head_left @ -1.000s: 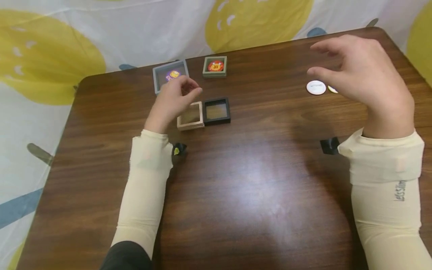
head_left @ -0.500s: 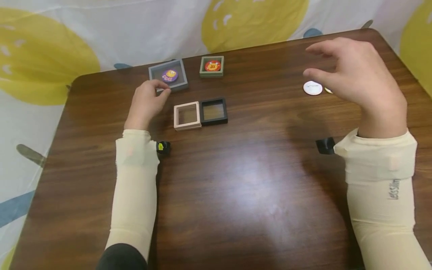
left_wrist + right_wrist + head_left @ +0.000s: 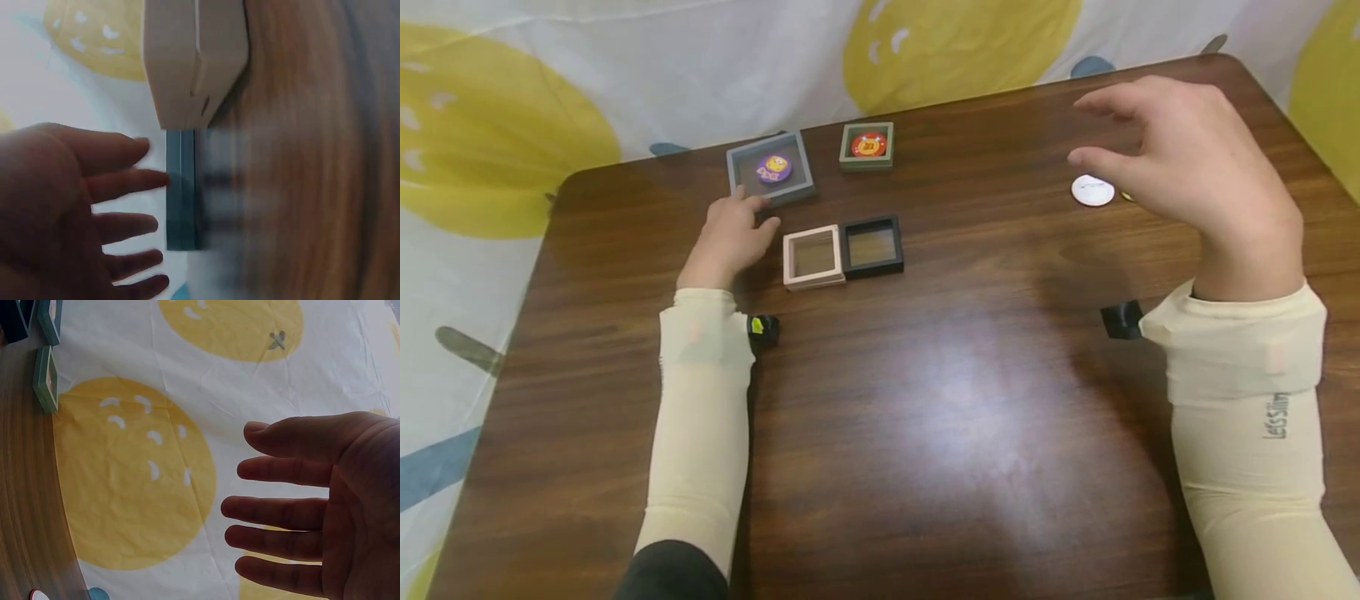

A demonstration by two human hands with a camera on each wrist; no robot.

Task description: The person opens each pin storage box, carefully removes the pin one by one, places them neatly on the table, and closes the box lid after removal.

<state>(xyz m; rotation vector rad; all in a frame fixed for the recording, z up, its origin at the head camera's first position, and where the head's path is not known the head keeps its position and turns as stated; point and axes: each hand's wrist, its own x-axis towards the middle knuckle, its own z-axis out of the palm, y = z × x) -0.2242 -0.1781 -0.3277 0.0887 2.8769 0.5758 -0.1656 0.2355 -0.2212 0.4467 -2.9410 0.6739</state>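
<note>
My left hand (image 3: pixel 726 237) is at the front left corner of a grey square frame (image 3: pixel 808 179), its fingertips overlapping the near edge in the head view. In the left wrist view its fingers (image 3: pixel 128 228) are spread and nothing is in them. A purple round badge (image 3: pixel 778 169) with a yellow figure lies inside that frame. Just right of this hand stands a pale pink frame (image 3: pixel 815 282), side by side with a black frame (image 3: pixel 874 268). My right hand (image 3: pixel 1206 167) is held above the table with fingers extended and holds nothing. A white round badge (image 3: pixel 1092 191), back side up, lies beyond its thumb.
A green frame (image 3: pixel 867 164) with a red round badge (image 3: pixel 868 145) stands near the table's back edge. Beside the white badge, a yellowish disc (image 3: pixel 1127 197) is mostly hidden by my right hand. A patterned cloth (image 3: pixel 715 67) hangs behind the brown table (image 3: pixel 970 500).
My left hand has moved left, off the pale pink frame, and its fingers have straightened toward the grey frame's near edge. The purple badge is now fully visible. My right hand has stayed nearly still.
</note>
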